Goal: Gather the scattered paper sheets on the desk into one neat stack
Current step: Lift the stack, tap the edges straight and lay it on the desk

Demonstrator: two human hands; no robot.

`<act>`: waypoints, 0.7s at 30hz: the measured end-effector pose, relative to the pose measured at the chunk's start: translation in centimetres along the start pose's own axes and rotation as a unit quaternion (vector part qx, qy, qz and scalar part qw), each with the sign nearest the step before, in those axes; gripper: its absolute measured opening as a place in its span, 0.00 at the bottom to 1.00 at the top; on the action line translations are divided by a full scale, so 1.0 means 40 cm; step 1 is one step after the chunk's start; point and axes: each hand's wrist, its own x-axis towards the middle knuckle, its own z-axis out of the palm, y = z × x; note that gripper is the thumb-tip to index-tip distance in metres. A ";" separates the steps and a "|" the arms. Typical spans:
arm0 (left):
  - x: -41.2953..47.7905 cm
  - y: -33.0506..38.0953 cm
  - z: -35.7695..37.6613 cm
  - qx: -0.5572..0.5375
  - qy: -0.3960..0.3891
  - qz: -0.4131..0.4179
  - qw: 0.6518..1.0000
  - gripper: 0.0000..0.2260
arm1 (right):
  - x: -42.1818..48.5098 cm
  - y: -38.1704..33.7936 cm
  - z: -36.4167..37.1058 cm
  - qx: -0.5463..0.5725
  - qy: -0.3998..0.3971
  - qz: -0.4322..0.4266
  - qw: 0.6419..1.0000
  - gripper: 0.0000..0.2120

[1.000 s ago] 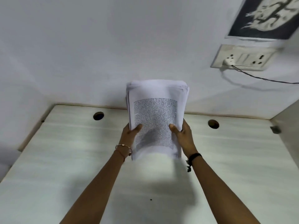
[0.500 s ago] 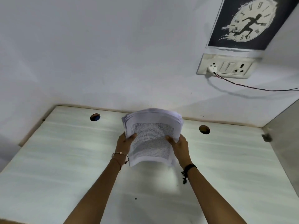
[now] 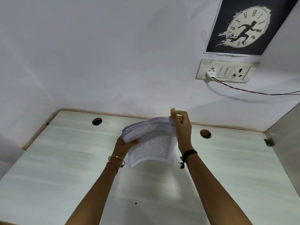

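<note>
A stack of printed paper sheets is held above the pale desk, tilted with its near edge drooping. My left hand grips the stack's left edge, thumb on top. My right hand is at the stack's far right corner, its fingers curled against the sheet edges; the stack's right side is partly hidden behind it.
Two round cable holes sit near the desk's back edge. A wall socket with a plugged cable and a clock poster are on the back wall. A side panel bounds the right.
The stack has come down from upright in front of the wall to a flatter tilt over the desk. My right hand has shifted from the stack's lower right edge to its far corner.
</note>
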 end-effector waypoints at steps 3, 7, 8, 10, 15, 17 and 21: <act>0.001 0.004 0.008 0.014 0.000 0.011 1.000 0.22 | 0.008 0.013 0.033 -0.047 0.050 0.004 0.998 0.11; 0.000 0.006 0.010 0.015 0.002 0.022 1.000 0.19 | 0.013 0.022 0.037 0.007 0.140 0.036 0.989 0.04; 0.003 0.005 0.010 0.016 -0.003 0.018 1.000 0.19 | 0.012 0.025 0.033 0.034 0.136 0.042 0.989 0.03; 0.005 -0.003 0.012 0.010 0.001 0.000 1.000 0.19 | 0.001 0.042 0.015 0.099 0.076 0.041 0.991 0.08; 0.000 -0.035 0.026 0.044 0.032 -0.069 0.996 0.29 | -0.060 0.150 -0.061 0.003 -0.141 0.022 0.990 0.34; 0.002 -0.050 0.032 0.055 0.030 -0.083 0.995 0.32 | -0.066 0.200 -0.083 -0.133 -0.179 0.024 0.975 0.32; 0.012 -0.035 0.036 0.079 0.020 -0.089 0.993 0.18 | -0.021 0.235 -0.087 -0.272 -0.146 0.029 0.951 0.09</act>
